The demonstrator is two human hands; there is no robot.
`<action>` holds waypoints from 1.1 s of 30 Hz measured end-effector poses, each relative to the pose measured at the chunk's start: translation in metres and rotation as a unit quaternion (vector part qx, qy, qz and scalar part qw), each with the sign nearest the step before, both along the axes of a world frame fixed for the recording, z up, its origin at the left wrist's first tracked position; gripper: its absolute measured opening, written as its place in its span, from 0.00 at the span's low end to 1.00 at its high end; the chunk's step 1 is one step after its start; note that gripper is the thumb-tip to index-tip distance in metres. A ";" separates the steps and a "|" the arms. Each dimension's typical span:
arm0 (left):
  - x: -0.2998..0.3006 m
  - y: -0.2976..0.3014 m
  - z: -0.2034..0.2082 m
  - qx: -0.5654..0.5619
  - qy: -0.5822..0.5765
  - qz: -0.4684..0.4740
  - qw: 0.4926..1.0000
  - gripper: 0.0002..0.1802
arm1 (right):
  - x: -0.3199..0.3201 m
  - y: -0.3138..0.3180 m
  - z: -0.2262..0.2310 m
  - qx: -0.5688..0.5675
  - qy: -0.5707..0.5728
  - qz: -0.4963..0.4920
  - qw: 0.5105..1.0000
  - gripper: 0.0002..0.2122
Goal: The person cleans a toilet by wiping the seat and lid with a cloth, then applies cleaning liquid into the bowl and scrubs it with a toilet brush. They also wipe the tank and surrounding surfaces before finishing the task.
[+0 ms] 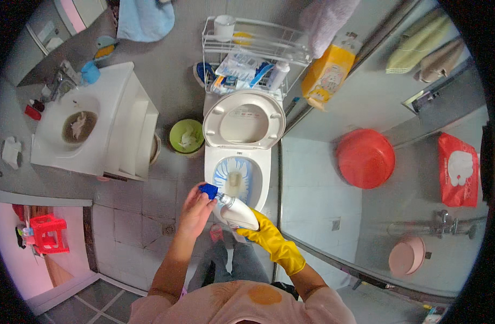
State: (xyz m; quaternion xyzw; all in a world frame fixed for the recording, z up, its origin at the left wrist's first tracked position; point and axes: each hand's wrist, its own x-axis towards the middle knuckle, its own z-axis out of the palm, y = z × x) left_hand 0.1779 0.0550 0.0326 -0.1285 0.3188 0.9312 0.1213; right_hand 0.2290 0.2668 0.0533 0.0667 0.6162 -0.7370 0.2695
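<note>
Above the front of the toilet bowl (262, 178), my right hand (269, 237), in a yellow rubber glove, is closed around a white bottle (239, 213). The bottle leans with its neck toward the upper left. My bare left hand (195, 209) pinches a blue cap (208, 190) right beside the bottle's neck; whether the two touch I cannot tell. Blue liquid (242, 168) runs in streaks down the inside of the bowl. The toilet seat and lid (212, 129) are raised.
Behind the toilet stands a wire rack (258, 33) with bottles and packets. A green bin (178, 128) is left of the toilet, near the white washbasin (110, 102). On the right, past a glass partition, are a red basin (365, 159) and a pink basin (407, 256).
</note>
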 end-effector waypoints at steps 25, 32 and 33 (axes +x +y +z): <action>0.017 -0.042 0.116 -0.144 0.279 -0.020 0.949 0.19 | 0.027 -0.059 0.119 -0.010 0.044 0.064 0.997 0.24; -0.004 -0.014 0.128 -0.192 0.243 0.009 0.951 0.22 | -0.002 -0.041 0.111 -0.017 0.090 0.090 0.992 0.26; -0.007 -0.010 0.132 -0.215 0.241 0.020 0.946 0.22 | -0.008 -0.036 0.114 -0.019 0.090 0.092 0.991 0.26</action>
